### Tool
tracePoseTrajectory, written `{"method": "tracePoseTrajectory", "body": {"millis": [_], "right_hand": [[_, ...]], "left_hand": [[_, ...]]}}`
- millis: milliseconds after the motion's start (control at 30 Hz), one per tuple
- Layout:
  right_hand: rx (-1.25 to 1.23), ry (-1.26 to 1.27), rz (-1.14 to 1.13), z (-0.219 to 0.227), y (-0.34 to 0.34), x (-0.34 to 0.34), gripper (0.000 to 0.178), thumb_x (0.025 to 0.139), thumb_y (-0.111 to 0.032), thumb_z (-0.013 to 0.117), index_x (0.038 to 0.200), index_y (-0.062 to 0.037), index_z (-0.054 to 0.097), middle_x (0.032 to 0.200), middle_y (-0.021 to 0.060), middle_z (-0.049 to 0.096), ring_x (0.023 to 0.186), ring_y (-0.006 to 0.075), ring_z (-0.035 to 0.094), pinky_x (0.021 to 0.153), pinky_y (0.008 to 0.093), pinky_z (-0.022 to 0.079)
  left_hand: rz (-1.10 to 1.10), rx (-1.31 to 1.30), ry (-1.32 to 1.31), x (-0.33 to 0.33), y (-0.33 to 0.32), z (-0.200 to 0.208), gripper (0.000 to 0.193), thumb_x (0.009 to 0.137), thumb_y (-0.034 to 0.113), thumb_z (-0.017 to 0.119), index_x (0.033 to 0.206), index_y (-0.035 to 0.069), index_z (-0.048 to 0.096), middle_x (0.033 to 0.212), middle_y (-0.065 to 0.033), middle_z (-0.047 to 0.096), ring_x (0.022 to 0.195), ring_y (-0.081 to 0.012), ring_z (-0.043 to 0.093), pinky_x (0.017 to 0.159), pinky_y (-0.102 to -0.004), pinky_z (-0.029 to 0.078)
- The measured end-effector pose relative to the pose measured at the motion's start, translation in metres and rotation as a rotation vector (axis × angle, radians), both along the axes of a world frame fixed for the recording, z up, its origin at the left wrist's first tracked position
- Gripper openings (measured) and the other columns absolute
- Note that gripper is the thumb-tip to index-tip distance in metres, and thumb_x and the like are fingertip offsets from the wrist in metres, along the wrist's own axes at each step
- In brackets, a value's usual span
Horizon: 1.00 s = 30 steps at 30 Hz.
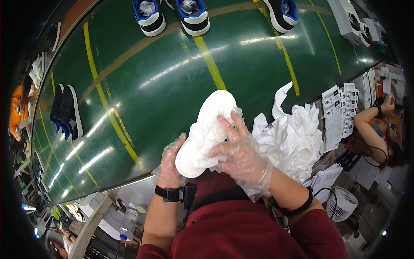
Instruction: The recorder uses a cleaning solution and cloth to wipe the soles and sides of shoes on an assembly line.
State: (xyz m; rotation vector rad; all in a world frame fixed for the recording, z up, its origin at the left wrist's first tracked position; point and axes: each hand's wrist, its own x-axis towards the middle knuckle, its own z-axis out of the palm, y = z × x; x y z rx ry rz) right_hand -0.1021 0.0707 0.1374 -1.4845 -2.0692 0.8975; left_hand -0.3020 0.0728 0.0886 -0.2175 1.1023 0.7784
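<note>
A shoe (pixel 218 102) is held up above the table's near edge, its white sole facing me. My left hand (pixel 170 162), in a clear plastic glove, grips the shoe by its lower left side; some of its fingers are hidden behind the sole. A crumpled white cloth (pixel 199 140) lies against the middle of the sole. Pressing that cloth to the sole is my gloved right hand (pixel 243 153), its fingers bent and partly spread over it. The shoe's upper is turned away and hidden.
Black-and-white shoes with blue linings (pixel 196 21) stand along the green table's (pixel 159 108) far side. A dark pair (pixel 67 110) sits at left. White cloths (pixel 293 138) are heaped right of my hands, beside printed sheets (pixel 333 116). Another person's arm (pixel 371 129) is far right.
</note>
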Motion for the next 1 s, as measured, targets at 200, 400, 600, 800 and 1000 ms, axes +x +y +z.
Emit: {"method": "tracePoseTrajectory", "body": {"millis": [200,400,600,800,1000], "right_hand": [[-0.132,0.129,0.279,0.006,0.034,0.004,0.024,0.061,-0.016,0.077,0.082,-0.0131,0.067,0.140,0.0216,0.040,0.126,0.0449,0.037,0.101,0.0496,0.037],[-0.175,0.076,0.552,-0.002,0.040,0.000,0.030,0.068,-0.014,0.071,0.097,-0.0076,0.062,0.108,0.0113,0.059,0.109,0.0300,0.054,0.090,0.0394,0.046],[-0.005,0.147,0.274,-0.011,-0.001,0.007,0.035,0.068,-0.001,0.069,0.100,-0.0084,0.057,0.101,0.0136,0.059,0.093,0.0316,0.060,0.082,0.0436,0.050],[-0.377,0.257,0.000,0.001,0.029,0.006,0.038,0.071,0.002,0.069,0.106,-0.0045,0.055,0.084,0.0109,0.064,0.080,0.0238,0.065,0.071,0.0345,0.050],[-0.282,0.085,0.114,-0.014,0.033,0.021,0.043,0.067,-0.009,0.075,0.107,-0.0061,0.059,0.088,0.0108,0.064,0.084,0.0287,0.062,0.075,0.0386,0.048]], "left_hand": [[0.016,0.001,-0.011,0.001,0.007,-0.012,0.024,0.092,0.019,0.059,0.103,-0.001,0.060,0.098,-0.0116,0.066,0.085,-0.0190,0.065,0.076,-0.0329,0.054],[0.011,-0.005,-0.039,0.000,0.009,-0.008,0.020,0.089,0.017,0.063,0.099,0.000,0.061,0.092,-0.0105,0.065,0.081,-0.0191,0.065,0.073,-0.0331,0.055],[-0.020,-0.055,-0.023,0.001,0.008,-0.018,0.018,0.088,0.017,0.064,0.094,0.001,0.061,0.089,-0.0118,0.066,0.076,-0.0195,0.066,0.069,-0.0328,0.056],[0.015,-0.050,-0.043,0.002,0.009,-0.016,0.018,0.088,0.016,0.065,0.094,0.000,0.061,0.087,-0.0117,0.065,0.075,-0.0200,0.066,0.067,-0.0335,0.057],[-0.013,-0.049,-0.038,0.009,0.013,-0.008,0.017,0.087,0.015,0.065,0.093,0.000,0.062,0.087,-0.0115,0.065,0.073,-0.0199,0.065,0.067,-0.0335,0.056]]}}
